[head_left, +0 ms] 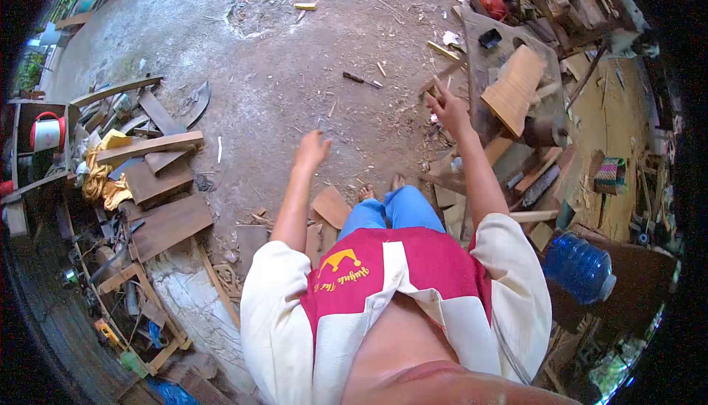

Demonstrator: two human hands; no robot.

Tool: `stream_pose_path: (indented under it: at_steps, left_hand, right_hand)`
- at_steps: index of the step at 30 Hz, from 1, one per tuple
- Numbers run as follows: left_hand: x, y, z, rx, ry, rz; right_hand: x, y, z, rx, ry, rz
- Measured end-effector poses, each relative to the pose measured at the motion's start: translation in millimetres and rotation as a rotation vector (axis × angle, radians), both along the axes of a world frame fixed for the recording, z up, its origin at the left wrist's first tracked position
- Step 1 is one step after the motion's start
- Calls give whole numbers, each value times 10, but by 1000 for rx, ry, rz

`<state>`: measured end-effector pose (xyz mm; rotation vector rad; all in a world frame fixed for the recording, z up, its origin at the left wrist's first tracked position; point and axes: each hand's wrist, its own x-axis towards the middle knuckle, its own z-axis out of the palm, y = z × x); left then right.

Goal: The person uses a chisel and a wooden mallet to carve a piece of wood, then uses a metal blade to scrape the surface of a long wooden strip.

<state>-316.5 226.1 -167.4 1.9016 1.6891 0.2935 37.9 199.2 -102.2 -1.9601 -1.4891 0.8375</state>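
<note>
My left hand (313, 150) hangs over the dirt floor, slightly blurred. Its thumb stands apart from the loosely curled fingers, and nothing shows in it. Further right, my right hand (449, 110) is raised with fingers stretched and spread; I see nothing held. Beside it, a curved wooden board (515, 89) leans on a worn wooden bench (549, 62). A small black cup-like object (490, 38) sits on that bench. On the ground between and beyond my hands lies a chisel-like tool with a dark handle (362, 80).
Wood offcuts (166, 232) are heaped on the left, near a yellow cloth (99, 176) and a red-and-white container (48, 133). A blue water jug (577, 267) and a woven basket (611, 175) are at right. Wood pieces (332, 207) lie by my feet.
</note>
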Motion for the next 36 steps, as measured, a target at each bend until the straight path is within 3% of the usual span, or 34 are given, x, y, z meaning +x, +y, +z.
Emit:
stream_pose_path:
  at_steps: [1, 2, 3, 5, 6, 9, 10, 14, 18, 23, 29, 36]
  left_hand:
    - [111, 111, 80, -134, 45, -105]
    - [215, 222, 156, -273, 91, -207]
    - [303, 332, 131, -283, 99, -198]
    - [481, 596, 14, -266, 165, -435]
    - [540, 729, -39, -299, 174, -445]
    - [771, 1242, -219, -346, 140, -477]
    - [836, 1480, -318, -314, 154, -441]
    - [951, 2292, -649, -291, 222, -294]
    - [941, 2922, -1301, -345, 280, -203]
    - [1038, 3509, -2334, -407, 304, -257]
    - [1082, 3907, -3692, -464, 404, -399]
    - [1080, 4100, -4892, -460, 355, -353]
  right_hand:
    - [-54, 177, -2, -48, -80, 21]
    - [-90, 301, -6, -14, 20, 30]
    - [-104, 451, -134, -22, 30, 38]
    - [-73, 694, -512, 21, 50, 29]
    - [-131, 807, -381, -64, -22, 51]
    - [-132, 1253, -816, -133, 46, 42]
    - [-156, 1408, -803, -211, -94, 72]
    - [-176, 1969, -1756, -283, -160, 176]
    - [-352, 2465, -2461, -246, -18, 147]
    - [-518, 3037, -3516, -286, -118, 144]
    - [-589, 3508, -4717, -660, -245, 39]
    - [-695, 3598, -6116, -549, -326, -26]
